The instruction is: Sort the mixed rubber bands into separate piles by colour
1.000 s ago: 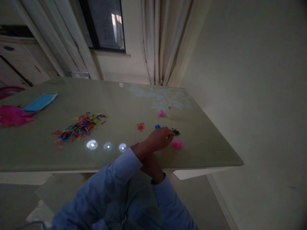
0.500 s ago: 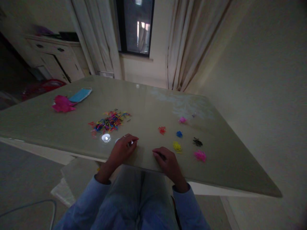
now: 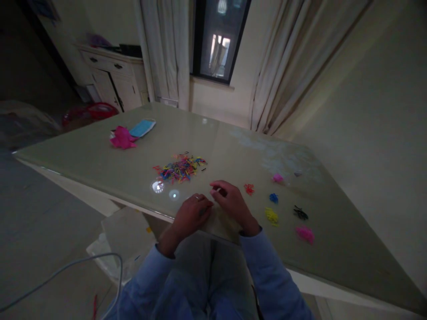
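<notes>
My left hand rests by the table's near edge with its fingers curled in and pinched; a hint of red shows at the tips, too small to name. Close beside it, my right hand is over the table, thumb and forefinger slightly apart, with nothing visible between them. Beyond my left hand lies a mixed pile of small, thin coloured strips. To the right of my right hand are sorted little heaps: red, blue, yellow, black, and bright pink.
A pink crumpled item and a blue face mask lie at the table's far left. Another pink clump and a small clear piece sit at the back right. A cable runs across the floor.
My view has turned left. The right hand has moved left and forward, close to the left hand, and its thumb and forefinger have parted. The left hand stays curled.
</notes>
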`<state>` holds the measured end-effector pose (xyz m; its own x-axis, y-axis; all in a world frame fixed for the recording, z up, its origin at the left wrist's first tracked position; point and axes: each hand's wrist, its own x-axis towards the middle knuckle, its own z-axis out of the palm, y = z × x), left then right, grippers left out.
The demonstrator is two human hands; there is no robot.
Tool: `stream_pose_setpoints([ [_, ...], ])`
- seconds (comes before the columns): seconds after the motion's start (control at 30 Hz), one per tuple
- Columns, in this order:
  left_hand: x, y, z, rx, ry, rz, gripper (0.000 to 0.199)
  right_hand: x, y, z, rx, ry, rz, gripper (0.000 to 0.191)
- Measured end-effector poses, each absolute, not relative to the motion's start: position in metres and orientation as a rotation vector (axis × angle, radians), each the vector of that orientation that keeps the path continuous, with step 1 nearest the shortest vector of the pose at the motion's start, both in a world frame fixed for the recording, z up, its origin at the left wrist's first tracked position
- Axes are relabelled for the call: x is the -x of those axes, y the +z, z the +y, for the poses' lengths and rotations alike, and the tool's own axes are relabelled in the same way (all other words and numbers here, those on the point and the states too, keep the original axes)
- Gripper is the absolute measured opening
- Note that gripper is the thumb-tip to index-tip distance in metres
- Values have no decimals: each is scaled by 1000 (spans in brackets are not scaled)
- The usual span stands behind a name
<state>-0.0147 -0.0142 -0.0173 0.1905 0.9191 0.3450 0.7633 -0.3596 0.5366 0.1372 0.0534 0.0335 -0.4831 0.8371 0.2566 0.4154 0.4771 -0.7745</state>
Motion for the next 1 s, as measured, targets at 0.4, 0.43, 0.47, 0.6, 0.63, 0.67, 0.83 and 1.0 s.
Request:
stream_pose_setpoints([
  [0.4, 17, -18, -13, -2244, 779, 1652, 17, -27, 25, 111, 845, 395, -2852, 18],
  [0.43, 17, -19, -12, -2246, 778, 1651, 17, -26, 24, 112, 850, 384, -2866, 18],
  [0.47, 16, -20, -12, -2248, 775, 1647, 17, -25, 24, 113, 857, 372, -2875, 18],
  [0.6, 16, -21, -10, -2257, 755, 1662, 16, -25, 26, 111, 901, 322, -2881, 21],
  [0.63, 16, -20, -10, -2257, 749, 1675, 15, -25, 27, 110, 902, 314, -2880, 22],
  [0.67, 15, -20, -10, -2258, 743, 1688, 15, -26, 27, 109, 897, 307, -2879, 23],
  [0.83, 14, -20, -10, -2263, 740, 1715, 18, -26, 24, 108, 818, 288, -2870, 23],
  [1.0, 14, -18, -10, -2258, 713, 1724, 17, -25, 21, 109, 754, 266, -2897, 22],
])
